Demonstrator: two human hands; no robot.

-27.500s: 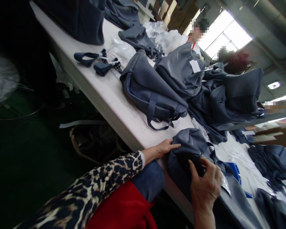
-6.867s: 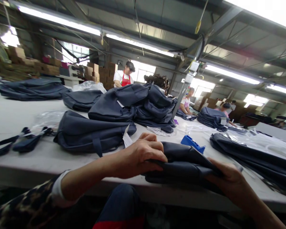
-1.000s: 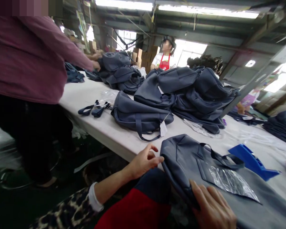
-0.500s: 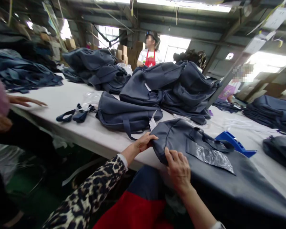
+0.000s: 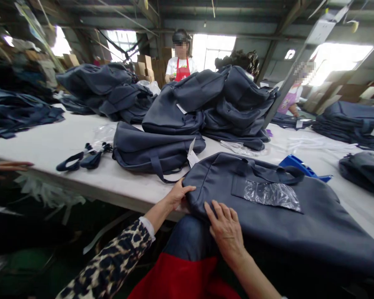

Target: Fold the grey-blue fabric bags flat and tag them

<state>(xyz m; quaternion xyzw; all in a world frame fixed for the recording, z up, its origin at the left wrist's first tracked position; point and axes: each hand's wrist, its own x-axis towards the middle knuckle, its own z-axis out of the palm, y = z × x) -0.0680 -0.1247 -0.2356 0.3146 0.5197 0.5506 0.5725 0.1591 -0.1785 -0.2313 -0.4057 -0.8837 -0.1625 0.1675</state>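
Note:
A dark navy duffel bag (image 5: 299, 228) lies lengthwise along the near table edge, with a clear plastic pocket (image 5: 271, 195) and a strap handle (image 5: 264, 175) on its upper face. My left hand (image 5: 177, 195) grips the bag's left end, thumb on top and the other fingers partly hidden. Flat on the bag's front, just right of that end, rests my right hand (image 5: 227, 226), fingers stretched out. A white tag (image 5: 192, 158) stands up by the bag's left corner. Behind it lies another navy bag (image 5: 152, 151).
Several navy bags (image 5: 199, 91) are heaped across the table (image 5: 90, 182). Bundled straps (image 5: 70, 162) lie at left, a blue tape dispenser (image 5: 303, 167) at right. Another person's hand (image 5: 9, 167) is at the left edge. A person in a red apron (image 5: 182, 70) stands opposite.
My right hand has gone from curled at the bag's edge to flat on its front. The bag's left end looks smoother and fuller. At left, the other person has mostly moved out of view.

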